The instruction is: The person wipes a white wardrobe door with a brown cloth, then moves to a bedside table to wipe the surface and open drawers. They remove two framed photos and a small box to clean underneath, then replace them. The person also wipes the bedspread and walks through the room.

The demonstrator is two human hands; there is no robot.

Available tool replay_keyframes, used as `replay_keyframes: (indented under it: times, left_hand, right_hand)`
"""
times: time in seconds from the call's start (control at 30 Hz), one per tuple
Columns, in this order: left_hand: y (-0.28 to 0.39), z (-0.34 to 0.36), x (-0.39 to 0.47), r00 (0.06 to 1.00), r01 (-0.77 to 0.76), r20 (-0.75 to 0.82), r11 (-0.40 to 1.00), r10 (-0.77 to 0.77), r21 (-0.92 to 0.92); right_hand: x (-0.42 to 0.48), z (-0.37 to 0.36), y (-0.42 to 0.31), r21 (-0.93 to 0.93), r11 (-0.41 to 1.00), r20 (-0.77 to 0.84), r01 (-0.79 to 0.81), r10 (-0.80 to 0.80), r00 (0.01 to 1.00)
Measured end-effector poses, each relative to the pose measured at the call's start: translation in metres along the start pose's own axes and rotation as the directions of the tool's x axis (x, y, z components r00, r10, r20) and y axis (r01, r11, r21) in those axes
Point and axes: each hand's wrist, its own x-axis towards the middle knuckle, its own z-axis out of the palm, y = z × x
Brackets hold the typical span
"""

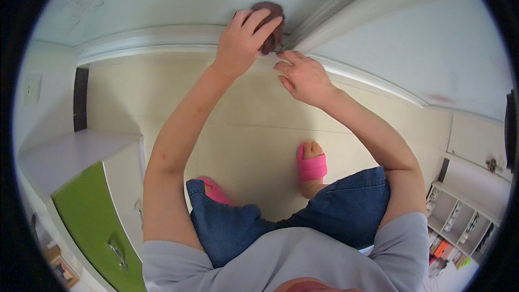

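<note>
My left hand (243,42) presses a dark maroon cloth (272,24) against a pale upright panel (170,0), just above the white moulding (150,38) along its base. The cloth is bunched under the fingers, close to an inner corner where a second pale panel (405,44) meets the first at an angle. To the right of the cloth, my right hand (306,77) reaches to the foot of the white corner trim (314,28). Its fingers are bent and apart, and I see nothing held in them. Small dark marks show by its fingertips.
Beige floor tiles (251,146) lie below my arms, with my feet in pink slippers (312,166). A cabinet with a green door (85,219) stands at left, under a wall socket (31,89). A white shelf unit (462,219) with books is at lower right.
</note>
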Motion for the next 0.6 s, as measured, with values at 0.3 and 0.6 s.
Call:
replay_keyframes:
  times: [0.3,0.6]
  left_hand:
    - [0.008,-0.046,-0.017,0.925,0.377,0.132,0.909,-0.357,-0.178]
    - [0.070,-0.298,0.021,0.839,0.524,-0.152,0.851,-0.522,-0.032]
  right_hand:
    - [0.016,-0.014,-0.023,0.430,0.900,0.036,-0.076,0.067,0.997]
    - [0.073,-0.010,-0.070,0.787,0.617,0.050,-0.008,-0.052,0.997]
